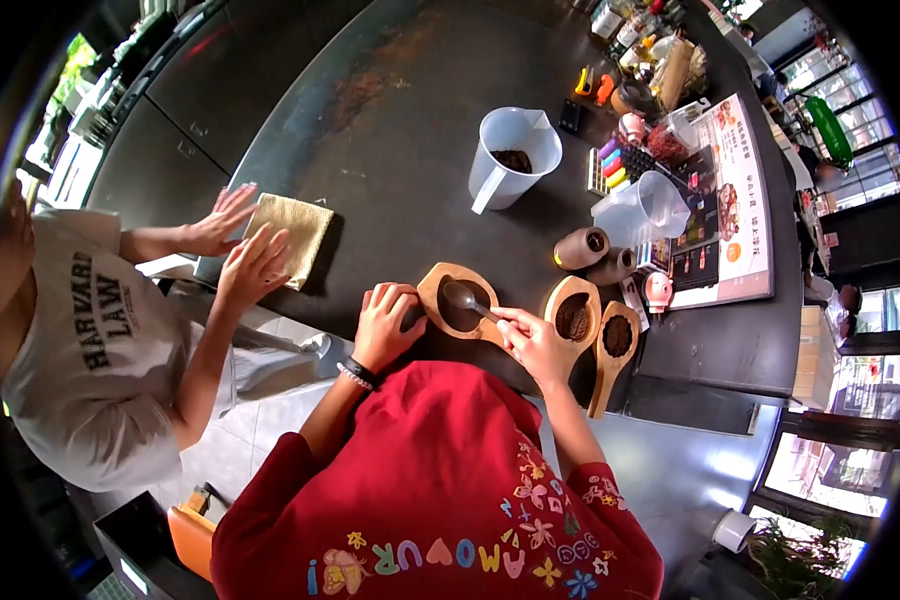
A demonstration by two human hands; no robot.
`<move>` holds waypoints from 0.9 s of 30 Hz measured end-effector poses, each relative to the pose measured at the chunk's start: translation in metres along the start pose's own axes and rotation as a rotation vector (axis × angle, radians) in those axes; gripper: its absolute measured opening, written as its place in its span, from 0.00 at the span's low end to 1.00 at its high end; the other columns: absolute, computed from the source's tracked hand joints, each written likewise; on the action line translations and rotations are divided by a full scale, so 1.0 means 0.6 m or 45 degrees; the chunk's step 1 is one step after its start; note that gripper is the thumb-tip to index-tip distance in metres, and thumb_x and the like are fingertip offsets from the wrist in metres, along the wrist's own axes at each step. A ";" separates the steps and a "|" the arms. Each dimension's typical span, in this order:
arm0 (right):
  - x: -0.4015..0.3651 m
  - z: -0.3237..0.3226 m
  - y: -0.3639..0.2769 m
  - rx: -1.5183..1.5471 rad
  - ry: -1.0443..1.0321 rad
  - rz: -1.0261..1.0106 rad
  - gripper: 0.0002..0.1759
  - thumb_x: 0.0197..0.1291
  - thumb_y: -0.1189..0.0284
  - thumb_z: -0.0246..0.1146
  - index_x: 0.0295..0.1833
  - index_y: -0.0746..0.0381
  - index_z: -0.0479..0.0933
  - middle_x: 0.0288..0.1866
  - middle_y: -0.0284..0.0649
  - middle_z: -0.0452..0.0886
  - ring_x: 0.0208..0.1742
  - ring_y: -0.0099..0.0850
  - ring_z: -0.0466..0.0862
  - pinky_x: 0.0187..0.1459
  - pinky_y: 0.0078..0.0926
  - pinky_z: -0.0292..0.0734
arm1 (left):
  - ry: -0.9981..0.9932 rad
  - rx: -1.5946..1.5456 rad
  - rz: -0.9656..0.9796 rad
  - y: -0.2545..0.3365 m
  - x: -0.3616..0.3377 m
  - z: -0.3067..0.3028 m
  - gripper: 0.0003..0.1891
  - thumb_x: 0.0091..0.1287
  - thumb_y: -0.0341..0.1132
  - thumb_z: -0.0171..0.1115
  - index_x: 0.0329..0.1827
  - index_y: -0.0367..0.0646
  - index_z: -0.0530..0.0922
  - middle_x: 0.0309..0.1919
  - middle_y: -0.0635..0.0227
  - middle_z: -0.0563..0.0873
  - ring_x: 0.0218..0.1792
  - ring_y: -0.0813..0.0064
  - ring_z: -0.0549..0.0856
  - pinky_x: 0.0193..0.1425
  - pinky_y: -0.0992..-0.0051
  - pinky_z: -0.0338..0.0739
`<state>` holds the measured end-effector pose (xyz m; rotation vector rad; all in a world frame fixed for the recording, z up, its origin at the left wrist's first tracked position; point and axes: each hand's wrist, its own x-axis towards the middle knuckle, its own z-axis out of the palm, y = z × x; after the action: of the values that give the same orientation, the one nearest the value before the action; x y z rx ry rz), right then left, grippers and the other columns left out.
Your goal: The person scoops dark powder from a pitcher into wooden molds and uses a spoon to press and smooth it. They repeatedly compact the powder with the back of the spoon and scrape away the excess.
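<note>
A metal spoon is pinched in my right hand, its bowl down over the dark filling of a paddle-shaped wooden mold. My left hand is closed at the mold's left end, fingers and thumb curled against its rim. To the right lie a second wooden mold with dark crumbly material in its patterned hollow, and a third wooden mold, also filled with dark crumbs. Beyond them stands a translucent measuring jug holding some dark crumbs.
At left, another person's hands are beside a folded yellow cloth on the dark table. A second clear jug, brown cylindrical pots, colored markers and a printed menu board crowd the right side.
</note>
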<state>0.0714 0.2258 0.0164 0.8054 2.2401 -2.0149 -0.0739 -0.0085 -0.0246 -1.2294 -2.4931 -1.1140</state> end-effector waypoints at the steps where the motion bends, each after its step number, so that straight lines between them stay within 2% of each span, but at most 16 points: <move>1: 0.002 0.003 0.003 -0.010 0.014 -0.018 0.14 0.71 0.75 0.64 0.58 0.63 0.86 0.27 0.29 0.83 0.26 0.14 0.76 0.29 0.15 0.70 | -0.003 0.002 0.002 0.000 0.000 -0.001 0.16 0.54 0.34 0.74 0.44 0.45 0.80 0.50 0.69 0.84 0.56 0.62 0.81 0.60 0.62 0.73; 5: 0.002 0.023 -0.006 -0.207 0.124 -0.216 0.13 0.70 0.74 0.64 0.57 0.65 0.86 0.30 0.34 0.88 0.29 0.16 0.80 0.33 0.21 0.74 | -0.010 0.014 -0.008 0.005 0.001 -0.002 0.16 0.54 0.34 0.74 0.44 0.45 0.80 0.50 0.70 0.84 0.56 0.63 0.81 0.60 0.62 0.73; 6: 0.005 0.027 -0.006 -0.260 0.160 -0.310 0.13 0.69 0.74 0.65 0.55 0.64 0.87 0.30 0.42 0.89 0.28 0.20 0.83 0.32 0.26 0.76 | -0.009 0.012 -0.006 0.004 0.000 -0.001 0.16 0.54 0.34 0.74 0.44 0.45 0.80 0.50 0.70 0.84 0.56 0.63 0.81 0.60 0.63 0.73; 9: 0.000 0.032 -0.016 -0.505 0.212 -0.335 0.11 0.67 0.74 0.66 0.53 0.61 0.88 0.28 0.48 0.86 0.25 0.27 0.85 0.30 0.29 0.76 | -0.001 0.018 -0.001 0.003 0.000 0.001 0.15 0.55 0.34 0.74 0.43 0.45 0.81 0.51 0.70 0.84 0.56 0.63 0.81 0.59 0.63 0.73; 10: 0.004 0.041 -0.003 -0.519 0.275 -0.457 0.10 0.66 0.73 0.66 0.51 0.59 0.88 0.26 0.49 0.84 0.23 0.35 0.85 0.28 0.32 0.77 | 0.002 0.019 -0.002 0.003 -0.001 0.001 0.15 0.55 0.35 0.74 0.43 0.45 0.81 0.51 0.70 0.84 0.56 0.63 0.81 0.59 0.63 0.73; 13: -0.007 0.044 -0.021 -0.643 0.279 -0.466 0.11 0.66 0.73 0.66 0.51 0.59 0.87 0.26 0.49 0.84 0.23 0.38 0.85 0.29 0.33 0.77 | 0.005 0.031 0.007 -0.001 -0.002 0.003 0.15 0.56 0.35 0.74 0.43 0.44 0.81 0.51 0.69 0.84 0.56 0.63 0.81 0.59 0.63 0.73; 17: -0.009 0.039 -0.006 -0.311 0.220 -0.371 0.12 0.68 0.73 0.66 0.55 0.61 0.86 0.32 0.45 0.89 0.29 0.25 0.88 0.32 0.26 0.79 | 0.000 0.039 0.009 0.001 -0.002 0.002 0.14 0.56 0.35 0.74 0.43 0.44 0.81 0.51 0.69 0.84 0.56 0.63 0.81 0.59 0.63 0.73; 20: -0.010 0.039 0.003 -0.272 0.240 -0.324 0.13 0.70 0.73 0.65 0.57 0.62 0.85 0.35 0.41 0.90 0.33 0.19 0.86 0.35 0.22 0.79 | -0.023 0.025 0.005 -0.002 -0.005 0.004 0.16 0.56 0.33 0.75 0.46 0.43 0.80 0.53 0.66 0.84 0.57 0.60 0.80 0.61 0.60 0.73; 26: -0.013 0.051 0.001 -0.221 0.234 -0.445 0.14 0.70 0.76 0.64 0.59 0.61 0.85 0.35 0.42 0.89 0.32 0.20 0.85 0.37 0.22 0.79 | -0.028 0.012 -0.013 -0.002 -0.004 0.004 0.16 0.55 0.33 0.74 0.44 0.43 0.80 0.52 0.67 0.84 0.57 0.60 0.80 0.62 0.61 0.73; 27: -0.018 0.053 -0.001 -0.233 0.237 -0.424 0.14 0.71 0.76 0.64 0.60 0.61 0.85 0.37 0.41 0.90 0.35 0.19 0.85 0.39 0.21 0.79 | -0.032 0.010 -0.015 -0.001 -0.004 0.003 0.16 0.55 0.33 0.74 0.44 0.43 0.80 0.52 0.68 0.84 0.57 0.60 0.80 0.62 0.61 0.73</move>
<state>0.0703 0.1924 0.0155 0.6637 2.7786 -1.8794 -0.0725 -0.0089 -0.0273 -1.2357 -2.5237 -1.0967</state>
